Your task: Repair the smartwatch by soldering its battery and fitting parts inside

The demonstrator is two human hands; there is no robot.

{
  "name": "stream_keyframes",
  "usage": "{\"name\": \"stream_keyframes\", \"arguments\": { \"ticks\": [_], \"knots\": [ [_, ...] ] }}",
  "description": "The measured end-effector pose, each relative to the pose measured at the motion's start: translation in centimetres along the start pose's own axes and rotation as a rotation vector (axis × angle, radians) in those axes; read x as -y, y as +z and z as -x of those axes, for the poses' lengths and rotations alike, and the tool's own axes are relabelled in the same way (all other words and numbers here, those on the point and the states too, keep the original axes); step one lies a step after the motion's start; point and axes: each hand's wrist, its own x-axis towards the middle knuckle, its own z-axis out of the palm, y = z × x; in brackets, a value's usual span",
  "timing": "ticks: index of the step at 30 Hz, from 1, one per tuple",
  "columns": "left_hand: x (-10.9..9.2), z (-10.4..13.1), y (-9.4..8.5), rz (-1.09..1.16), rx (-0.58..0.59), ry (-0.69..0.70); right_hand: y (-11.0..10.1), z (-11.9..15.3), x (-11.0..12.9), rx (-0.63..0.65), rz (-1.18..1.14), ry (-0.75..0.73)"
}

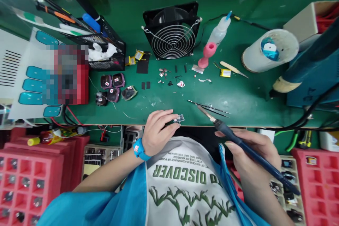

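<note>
Small circuit board (179,118), pinched by the left hand (158,131), palm down; the right hand (255,152) grips a slanting soldering iron (246,145), tip near the tweezers (214,108).

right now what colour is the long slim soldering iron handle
The slim handle is dark blue, shown in the head view.

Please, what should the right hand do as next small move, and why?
Probably move the tip of the soldering iron towards the circuit board: the left hand holds this board near the edge of the table, while the right hand holds the iron with its tip apart from the board.
</note>
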Motion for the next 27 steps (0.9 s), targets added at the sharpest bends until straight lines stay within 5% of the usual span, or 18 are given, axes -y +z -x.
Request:
{"name": "stream_keyframes", "arguments": {
  "ticks": [14, 27],
  "knots": [
    [0.4, -1.2, -0.2, -0.001, 0.017, 0.079, 0.6, -0.6, 0.2, 0.249, -0.009, -0.212],
    [0.2, -1.0, -0.3, 0.072, 0.055, 0.001, 1.4, -0.6, 0.2, 0.174, 0.051, -0.237]
  ]
}}
